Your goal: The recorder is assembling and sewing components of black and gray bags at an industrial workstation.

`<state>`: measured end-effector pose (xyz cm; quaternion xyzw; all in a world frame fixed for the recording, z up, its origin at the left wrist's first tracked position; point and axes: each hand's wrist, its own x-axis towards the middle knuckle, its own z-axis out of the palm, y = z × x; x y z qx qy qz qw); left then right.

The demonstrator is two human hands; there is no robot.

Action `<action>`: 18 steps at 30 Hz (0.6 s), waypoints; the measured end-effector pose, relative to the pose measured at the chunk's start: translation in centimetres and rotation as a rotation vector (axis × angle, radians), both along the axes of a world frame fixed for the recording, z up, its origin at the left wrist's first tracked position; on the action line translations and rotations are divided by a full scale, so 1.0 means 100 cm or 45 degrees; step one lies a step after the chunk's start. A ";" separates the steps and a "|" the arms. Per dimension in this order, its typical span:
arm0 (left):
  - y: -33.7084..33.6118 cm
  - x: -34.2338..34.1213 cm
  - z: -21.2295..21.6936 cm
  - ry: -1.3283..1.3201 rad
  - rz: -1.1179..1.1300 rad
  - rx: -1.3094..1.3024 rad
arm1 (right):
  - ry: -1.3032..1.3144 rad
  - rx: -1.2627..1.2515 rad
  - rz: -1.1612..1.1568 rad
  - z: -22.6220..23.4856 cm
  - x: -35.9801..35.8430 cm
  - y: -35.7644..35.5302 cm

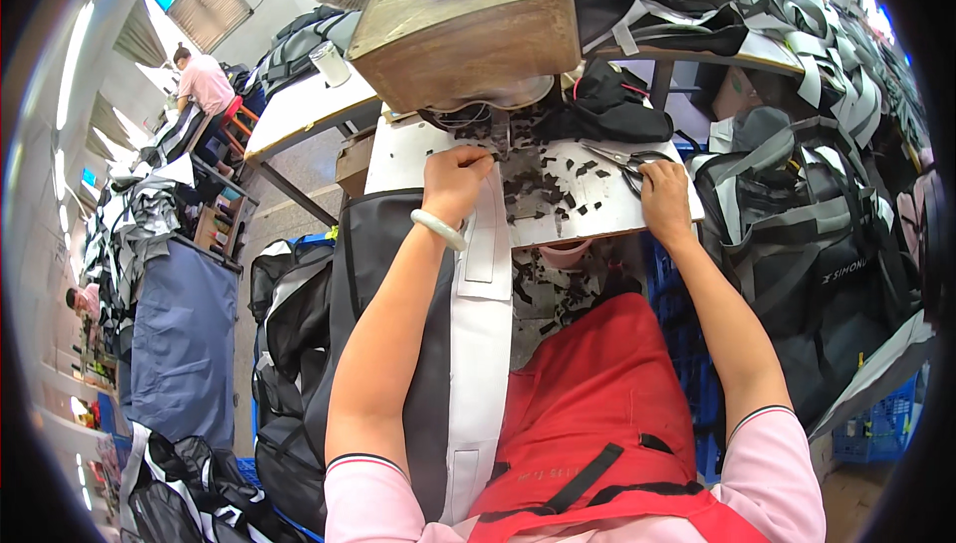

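Note:
My left hand (453, 180) pinches the top end of a long white fabric strip (480, 344) on a black garment panel (373, 274), holding it at the foot of a brown machine head (468, 30). A pale bangle (439, 228) circles that wrist. My right hand (664, 200) rests palm down on the white work table (588, 210), its fingers on a pair of scissors (622, 160). Whether it grips the scissors I cannot make out. Black fabric scraps (543, 180) lie scattered between the two hands.
A red apron (597, 394) covers my lap. Black and grey garment piles (807, 234) stand at the right and another heap (289, 344) at the left. A black cloth bundle (612, 105) lies behind the scissors. A person in pink (204, 85) works at the far left.

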<state>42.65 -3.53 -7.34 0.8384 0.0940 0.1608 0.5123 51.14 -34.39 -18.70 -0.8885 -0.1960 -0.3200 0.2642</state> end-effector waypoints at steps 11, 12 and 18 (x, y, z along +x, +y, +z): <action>-0.005 -0.003 -0.007 -0.065 -0.056 -0.152 | -0.024 -0.032 -0.021 -0.001 -0.004 0.002; -0.002 -0.007 -0.008 -0.056 -0.039 -0.167 | -0.053 -0.018 0.004 -0.005 -0.003 0.002; 0.044 -0.054 0.009 -0.235 -0.161 0.037 | -0.067 -0.008 0.263 0.010 -0.027 0.010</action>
